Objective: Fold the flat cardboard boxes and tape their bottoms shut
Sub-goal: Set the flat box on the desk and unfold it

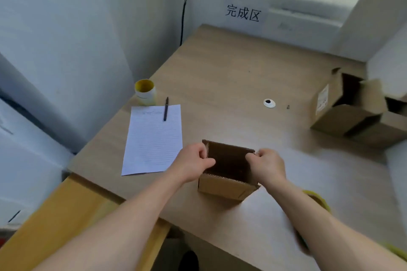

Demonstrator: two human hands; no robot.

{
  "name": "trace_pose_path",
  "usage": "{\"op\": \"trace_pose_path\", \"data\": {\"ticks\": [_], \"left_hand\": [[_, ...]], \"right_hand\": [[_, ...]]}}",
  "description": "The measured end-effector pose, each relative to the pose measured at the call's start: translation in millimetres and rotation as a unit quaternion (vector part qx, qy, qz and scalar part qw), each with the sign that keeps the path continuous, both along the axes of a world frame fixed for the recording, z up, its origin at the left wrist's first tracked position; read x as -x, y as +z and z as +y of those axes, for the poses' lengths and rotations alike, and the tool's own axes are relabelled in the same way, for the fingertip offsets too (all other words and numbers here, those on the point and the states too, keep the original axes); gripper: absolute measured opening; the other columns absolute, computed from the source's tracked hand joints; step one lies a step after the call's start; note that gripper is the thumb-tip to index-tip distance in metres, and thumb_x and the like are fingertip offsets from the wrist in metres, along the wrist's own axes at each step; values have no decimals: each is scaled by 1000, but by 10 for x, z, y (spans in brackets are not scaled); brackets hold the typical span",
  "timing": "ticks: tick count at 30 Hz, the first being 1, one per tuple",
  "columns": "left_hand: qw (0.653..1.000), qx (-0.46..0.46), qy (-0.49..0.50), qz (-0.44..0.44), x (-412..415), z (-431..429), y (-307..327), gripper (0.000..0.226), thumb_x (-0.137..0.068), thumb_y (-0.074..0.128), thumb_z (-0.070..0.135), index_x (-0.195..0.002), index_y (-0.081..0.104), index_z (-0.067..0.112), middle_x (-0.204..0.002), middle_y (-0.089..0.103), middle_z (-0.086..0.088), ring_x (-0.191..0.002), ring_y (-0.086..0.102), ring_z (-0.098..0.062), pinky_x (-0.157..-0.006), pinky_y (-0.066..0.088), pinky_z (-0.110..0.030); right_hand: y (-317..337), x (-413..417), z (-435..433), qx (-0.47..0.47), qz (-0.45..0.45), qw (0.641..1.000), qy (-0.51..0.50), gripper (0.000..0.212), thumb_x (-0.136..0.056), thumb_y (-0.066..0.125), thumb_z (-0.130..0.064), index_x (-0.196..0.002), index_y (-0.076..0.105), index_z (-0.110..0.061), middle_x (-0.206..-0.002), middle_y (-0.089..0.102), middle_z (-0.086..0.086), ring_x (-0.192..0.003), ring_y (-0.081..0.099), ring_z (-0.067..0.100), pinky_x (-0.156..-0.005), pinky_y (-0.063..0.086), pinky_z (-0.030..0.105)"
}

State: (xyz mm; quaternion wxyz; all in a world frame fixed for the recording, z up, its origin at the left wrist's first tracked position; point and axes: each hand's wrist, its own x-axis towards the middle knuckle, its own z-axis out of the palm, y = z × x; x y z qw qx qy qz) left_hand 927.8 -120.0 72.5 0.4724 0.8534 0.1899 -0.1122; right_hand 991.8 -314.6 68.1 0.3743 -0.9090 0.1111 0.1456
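Box (224,187) stands open-topped on the worktop (231,72), near its front edge. Far left is a yellow cup (145,92), then a lined sheet (152,141) with a pen (165,109) on it. My left grip (191,163) pinches the box's left wall, my right grip (267,166) its right wall. More boxes (343,112) lie far right.

A plain office-like packing room. A wooden desk (231,68) stands against white walls — a wall sign (243,13) overhead, folded cardboard boxes (350,108) stacked aside.
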Motion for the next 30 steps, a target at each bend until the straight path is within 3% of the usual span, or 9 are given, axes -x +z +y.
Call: {"op": "trace_pose_path", "data": {"ticks": [5,9,12,17,19,22,26,28,30], "left_hand": [[994,-47,-96,-18,-198,-22,-35,31,-83,74,41,-72,54,20,-69,58,5,-65,56,-8,-60,42,-24],[981,-5,-192,23,-160,147,-19,37,-71,79,57,-88,64,28,-75,56,10,-70,53,-6,-65,44,-22],[963,-38,-264,36,-127,150,32,56,-64,85,54,-106,59,30,-84,51,13,-77,51,-6,-69,43,-19],[963,-86,-256,7,-141,139,-42,55,-62,88,51,-104,58,32,-83,50,11,-75,49,-7,-74,49,-29],[962,-96,-256,1,-151,108,-71,48,-64,86,50,-99,58,33,-79,49,12,-72,49,-6,-67,46,-24],[957,-124,-263,-20,-167,37,-66,45,-70,82,51,-103,60,31,-78,48,16,-71,48,-3,-63,37,-17],[939,-168,-297,-49,-134,20,-112,47,-76,75,56,-111,63,29,-86,48,17,-75,47,-2,-64,34,-15],[936,-170,-301,-60,-85,7,-145,44,-77,72,58,-110,64,29,-87,48,16,-76,47,-1,-66,35,-15],[940,-165,-289,-78,-40,-9,-180,38,-78,70,58,-102,63,29,-86,49,16,-77,48,-4,-67,38,-17]], "right_hand": [[18,-15,58,43,17,998,38,46,-85,64,-56,-67,55,-14,-67,64,3,-69,60,20,-58,43,32],[-18,-54,-198,50,52,994,87,64,-86,56,-65,-71,64,-3,-73,68,15,-73,66,30,-72,55,47],[-59,-19,-268,37,64,990,118,65,-82,59,-70,-82,64,-6,-78,70,11,-76,69,26,-66,57,45],[-109,25,-357,-246,225,942,25,38,-98,50,-47,-106,63,-13,-111,65,21,-86,64,27,-65,53,39],[-180,9,-443,-278,237,931,9,40,-94,57,-48,-110,64,-12,-116,63,24,-89,62,28,-63,53,38],[-209,-26,-395,-200,222,953,53,52,-89,61,-57,-109,60,-9,-112,65,10,-97,63,25,-61,54,34],[-329,-66,-203,-43,144,986,67,63,-62,75,-72,-96,66,-20,-89,72,-2,-83,68,15,-51,53,26],[-396,-66,-139,36,108,990,82,78,-47,71,-83,-102,67,-27,-88,72,-11,-84,67,11,-60,52,25],[-469,-66,-124,40,93,993,62,83,-48,73,-82,-108,59,-27,-93,67,-13,-89,63,13,-66,50,27]]}}
